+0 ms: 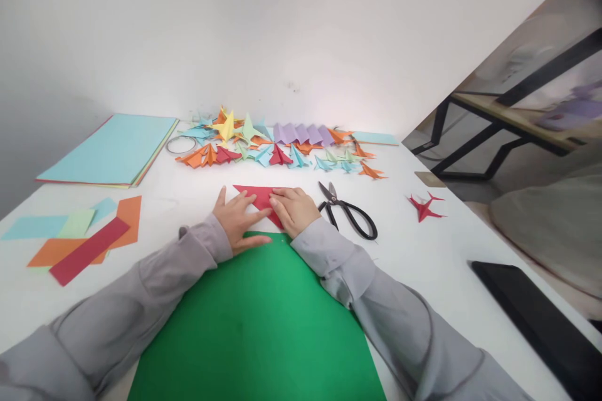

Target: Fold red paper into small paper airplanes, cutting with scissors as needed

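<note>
A folded piece of red paper lies on the white table just beyond a green sheet. My left hand rests at its left side with spread fingers, the fingertips touching the paper. At the right side, my right hand has its fingers together and bent over the paper, pressing on it. Part of the red paper is hidden under both hands. Black-handled scissors lie partly opened just right of my right hand.
Several folded paper figures line the wall side. Stacked coloured sheets lie at back left, loose paper strips at left. A red folded figure and a black flat object are right, near the table edge.
</note>
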The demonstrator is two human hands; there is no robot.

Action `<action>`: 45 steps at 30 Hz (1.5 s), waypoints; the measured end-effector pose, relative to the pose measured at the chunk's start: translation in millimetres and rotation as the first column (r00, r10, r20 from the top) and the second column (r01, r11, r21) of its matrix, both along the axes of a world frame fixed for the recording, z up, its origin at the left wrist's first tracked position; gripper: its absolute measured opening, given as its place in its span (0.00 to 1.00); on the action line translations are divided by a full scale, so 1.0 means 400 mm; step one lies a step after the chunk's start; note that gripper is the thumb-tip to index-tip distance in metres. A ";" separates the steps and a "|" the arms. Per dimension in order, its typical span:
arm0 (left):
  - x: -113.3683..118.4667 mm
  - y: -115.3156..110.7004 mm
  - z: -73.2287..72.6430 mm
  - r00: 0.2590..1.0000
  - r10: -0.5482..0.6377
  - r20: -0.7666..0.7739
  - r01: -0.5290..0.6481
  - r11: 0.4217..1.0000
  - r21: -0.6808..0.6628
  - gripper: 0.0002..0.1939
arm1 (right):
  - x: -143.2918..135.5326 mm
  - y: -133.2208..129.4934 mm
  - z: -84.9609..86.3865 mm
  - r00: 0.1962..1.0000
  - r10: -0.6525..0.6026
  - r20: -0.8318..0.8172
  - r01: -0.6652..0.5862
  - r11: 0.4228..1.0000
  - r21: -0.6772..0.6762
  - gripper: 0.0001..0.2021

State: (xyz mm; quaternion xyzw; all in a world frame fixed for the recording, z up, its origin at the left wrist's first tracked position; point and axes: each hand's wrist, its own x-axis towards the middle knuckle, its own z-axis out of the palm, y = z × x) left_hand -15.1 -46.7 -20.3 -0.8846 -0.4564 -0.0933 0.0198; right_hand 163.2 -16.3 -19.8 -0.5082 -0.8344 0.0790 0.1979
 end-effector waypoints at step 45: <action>0.049 0.062 -0.005 0.929 0.369 -0.022 -0.368 0.930 0.022 0.27 | -0.050 -0.044 0.007 0.948 0.126 0.291 -0.140 0.990 0.029 0.32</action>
